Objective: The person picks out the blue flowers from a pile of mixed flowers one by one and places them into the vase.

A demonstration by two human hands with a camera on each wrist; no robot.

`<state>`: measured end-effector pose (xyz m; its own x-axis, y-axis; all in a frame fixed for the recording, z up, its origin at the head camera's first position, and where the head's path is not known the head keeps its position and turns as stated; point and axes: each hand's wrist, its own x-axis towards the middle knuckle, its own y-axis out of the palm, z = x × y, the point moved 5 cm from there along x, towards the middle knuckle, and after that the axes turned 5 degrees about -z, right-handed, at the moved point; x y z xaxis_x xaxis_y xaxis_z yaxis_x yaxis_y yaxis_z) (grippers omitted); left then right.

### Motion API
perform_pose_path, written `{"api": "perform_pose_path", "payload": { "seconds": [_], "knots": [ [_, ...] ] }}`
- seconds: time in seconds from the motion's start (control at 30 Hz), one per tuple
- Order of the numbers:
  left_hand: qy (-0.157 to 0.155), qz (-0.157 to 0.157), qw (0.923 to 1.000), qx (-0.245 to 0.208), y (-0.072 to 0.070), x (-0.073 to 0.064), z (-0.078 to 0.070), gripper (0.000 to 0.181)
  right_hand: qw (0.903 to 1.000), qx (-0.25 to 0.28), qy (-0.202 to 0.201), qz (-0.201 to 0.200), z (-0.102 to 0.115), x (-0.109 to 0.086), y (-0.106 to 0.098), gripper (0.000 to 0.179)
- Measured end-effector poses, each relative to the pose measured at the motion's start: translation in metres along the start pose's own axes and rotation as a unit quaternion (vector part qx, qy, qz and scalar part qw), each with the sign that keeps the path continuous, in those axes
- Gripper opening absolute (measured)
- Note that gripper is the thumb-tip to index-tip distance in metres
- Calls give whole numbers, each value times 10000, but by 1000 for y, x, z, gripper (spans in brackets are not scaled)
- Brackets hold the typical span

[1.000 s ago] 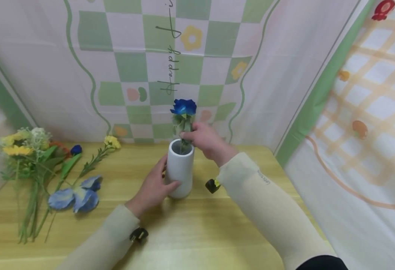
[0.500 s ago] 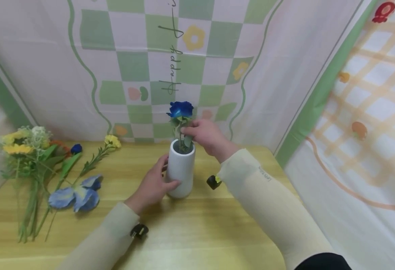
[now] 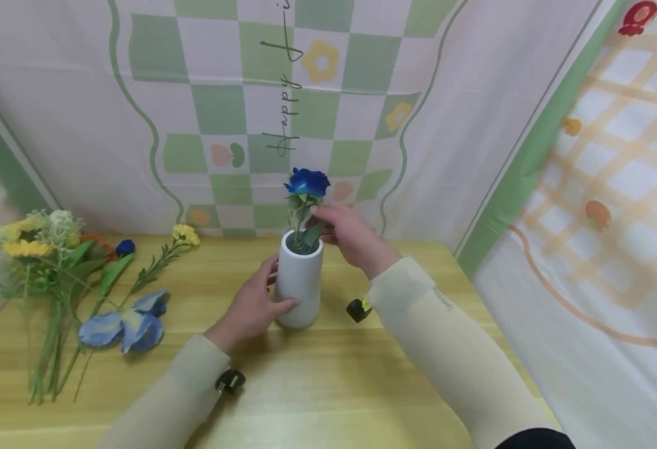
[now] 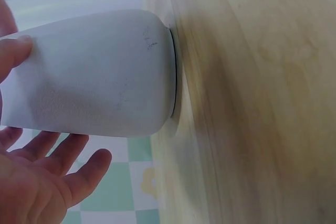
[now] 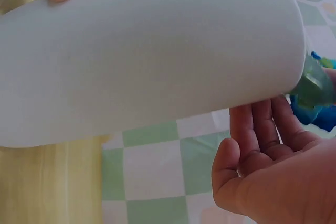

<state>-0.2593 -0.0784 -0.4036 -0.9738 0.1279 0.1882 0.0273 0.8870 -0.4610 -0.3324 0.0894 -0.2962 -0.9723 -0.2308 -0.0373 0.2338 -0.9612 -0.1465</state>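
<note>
Because the blue rose [image 3: 308,183] stands with its stem inside the white vase [image 3: 299,287], the relation that matters is the line between stem and mouth. The vase is upright on the bench [image 3: 328,390], and the stem's long axis runs close to its own, the bloom tipping only slightly to the person's right. Of the two hands, the right hand [image 3: 352,236] is nearer the bloom: it comes in from the right, just below the flower and above the rim, thumb and finger apparently pinching the leaves, though foliage partly hides the contact. Its other fingers curl loosely beside the vase. The left hand [image 3: 249,308] sits lower, on the opposite side, gripping the vase's wall with the thumb across the near face and the fingers behind. Any shift in the stem's lean therefore seems to rest with the right hand, while the left steadies the base. How deep the stem reaches cannot be told. Well to the left lies a pale blue flower [image 3: 123,328].
</note>
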Motion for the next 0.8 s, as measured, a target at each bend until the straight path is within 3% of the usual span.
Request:
{"api": "perform_pose_path", "payload": {
  "seconds": [0.23,0.33,0.43,0.53,0.6,0.67,0.8],
  "knots": [
    [-111,5,9999,-2,0,-1,1,93,9962,816,280,-106,-18,-7,-21,69],
    [-200,13,9998,-8,0,-2,1,94,9951,851,423,-257,-29,-14,-35,73],
    [-251,25,9997,-21,1,-2,2,94,9977,367,390,-414,-41,-22,-52,75],
    [-272,28,9996,-45,2,-3,2,95,9940,-899,111,-616,-49,-32,-69,72],
    [-300,23,9995,-84,3,-3,2,95,9796,-1857,-172,-745,-51,-39,-76,69],
    [-302,8,9994,-144,3,-3,2,95,9560,-2785,-419,-822,-54,-48,-82,67],
    [-228,-81,9994,-262,2,-3,0,95,9127,-3964,-727,-677,-62,-65,-85,71]
  ]
}}
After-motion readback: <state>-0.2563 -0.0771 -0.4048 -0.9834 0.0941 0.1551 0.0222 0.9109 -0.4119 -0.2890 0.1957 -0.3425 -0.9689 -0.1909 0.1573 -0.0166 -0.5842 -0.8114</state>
